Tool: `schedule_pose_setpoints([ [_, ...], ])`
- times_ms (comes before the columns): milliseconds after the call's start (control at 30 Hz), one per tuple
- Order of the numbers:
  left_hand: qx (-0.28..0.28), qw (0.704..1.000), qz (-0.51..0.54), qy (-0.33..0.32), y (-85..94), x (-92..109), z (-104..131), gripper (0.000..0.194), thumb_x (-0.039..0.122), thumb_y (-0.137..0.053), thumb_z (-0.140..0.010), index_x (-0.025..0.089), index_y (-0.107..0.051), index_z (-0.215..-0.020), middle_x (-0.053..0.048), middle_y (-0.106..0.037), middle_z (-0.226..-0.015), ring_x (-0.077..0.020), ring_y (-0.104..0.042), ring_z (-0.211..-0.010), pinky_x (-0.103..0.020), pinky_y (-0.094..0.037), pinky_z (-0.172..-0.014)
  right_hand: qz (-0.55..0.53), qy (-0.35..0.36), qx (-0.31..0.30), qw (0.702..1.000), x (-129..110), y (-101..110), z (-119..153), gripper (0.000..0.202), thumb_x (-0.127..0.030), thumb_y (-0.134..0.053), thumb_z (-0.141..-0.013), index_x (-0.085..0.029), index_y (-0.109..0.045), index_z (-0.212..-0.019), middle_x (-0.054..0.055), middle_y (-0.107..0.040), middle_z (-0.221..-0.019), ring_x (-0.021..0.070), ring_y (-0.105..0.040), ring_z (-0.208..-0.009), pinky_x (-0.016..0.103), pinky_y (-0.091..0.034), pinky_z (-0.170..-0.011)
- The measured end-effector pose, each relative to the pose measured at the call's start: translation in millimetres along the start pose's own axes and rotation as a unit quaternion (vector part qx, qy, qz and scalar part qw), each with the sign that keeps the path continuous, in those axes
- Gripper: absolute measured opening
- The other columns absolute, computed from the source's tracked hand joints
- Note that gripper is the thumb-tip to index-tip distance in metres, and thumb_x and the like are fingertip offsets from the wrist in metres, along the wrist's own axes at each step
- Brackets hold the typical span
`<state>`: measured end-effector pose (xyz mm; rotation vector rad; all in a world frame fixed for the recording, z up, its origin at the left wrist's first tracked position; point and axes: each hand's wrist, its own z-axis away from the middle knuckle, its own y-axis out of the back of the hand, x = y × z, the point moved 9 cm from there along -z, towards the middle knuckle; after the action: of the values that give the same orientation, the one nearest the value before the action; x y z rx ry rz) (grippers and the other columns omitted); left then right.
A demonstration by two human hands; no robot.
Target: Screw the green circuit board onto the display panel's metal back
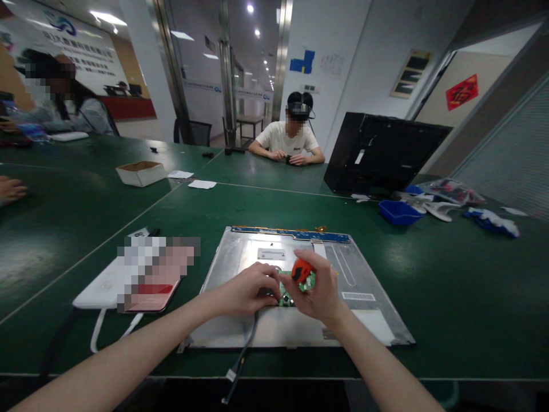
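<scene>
We see both hands over a flat metal panel (231, 332) lying on the green bench (300, 206). Right hand (319, 289): gripping a red-orange and black tool handle (301, 270) between thumb and fingers, right above a small green circuit board (286, 298) near the middle of the panel. We can't see the tool's tip. Left hand (259, 286): fingers curled down at the board's left side, near the top end of a dark cable (246, 349); we can't tell if it pinches anything. The cable runs down across the panel and hangs past the bench's front edge, white tag near its end.

Long blue strip board (291, 233) along the panel's far edge, white flat ribbon (318, 247) coming off it. Labels on the metal.

Left of the panel we have a white device (100, 283) and a pink phone (158, 289), side by side and partly pixelated, white cords (98, 329) at their near ends. Farther back: open white box (141, 174) with paper sheets (202, 184) to its right.

Far right: big black monitor (381, 151), blue tray (398, 212), clear bag (454, 191) behind it. One person (294, 137) sits across, holding a small dark item; more people at left.
</scene>
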<state>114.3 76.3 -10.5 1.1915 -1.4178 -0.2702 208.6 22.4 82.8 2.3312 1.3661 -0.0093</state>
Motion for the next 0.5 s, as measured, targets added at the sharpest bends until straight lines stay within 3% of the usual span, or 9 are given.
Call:
schedule_pose_setpoints([
  [100, -0.003, 1.000, 0.004, -0.005, -1.1, -0.1, -0.4, 0.007, 0.016, -0.070, -0.084, 0.018, -0.072, -0.090, -0.007, -0.065, -0.103, -0.0217, -0.059, -0.096, -0.036, -0.046, -0.087, -0.004, 0.003, -0.014, 1.000, 1.5, -1.6, 0.5, 0.042, -0.027, -0.058, -0.090, -0.023, -0.043, -0.130, -0.002, -0.057, -0.075, 0.0120, -0.051, -0.052, 0.023, -0.041, -0.044],
  [267, 0.000, 1.000, 0.013, -0.019, -0.9, 2.5, -1.1, 0.006, 0.017, -0.068, -0.087, 0.017, -0.072, -0.091, -0.008, -0.065, -0.104, -0.0213, -0.060, -0.096, -0.035, -0.047, -0.087, -0.050, -0.005, -0.057, 0.997, 3.2, -6.4, 0.8, 0.050, -0.019, -0.050, -0.087, -0.018, -0.040, -0.137, 0.005, -0.062, -0.091, 0.0158, -0.059, -0.066, 0.029, -0.048, -0.053],
  [500, -0.005, 1.000, 0.007, -0.005, -0.3, 2.9, -0.1, 0.008, 0.016, -0.070, -0.086, 0.017, -0.072, -0.093, -0.008, -0.065, -0.105, -0.0214, -0.060, -0.097, -0.036, -0.047, -0.090, -0.002, -0.009, -0.037, 0.999, 2.3, -4.5, -0.5, 0.049, -0.018, -0.052, -0.088, -0.021, -0.040, -0.135, -0.001, -0.060, -0.078, 0.0125, -0.052, -0.053, 0.025, -0.043, -0.045],
])
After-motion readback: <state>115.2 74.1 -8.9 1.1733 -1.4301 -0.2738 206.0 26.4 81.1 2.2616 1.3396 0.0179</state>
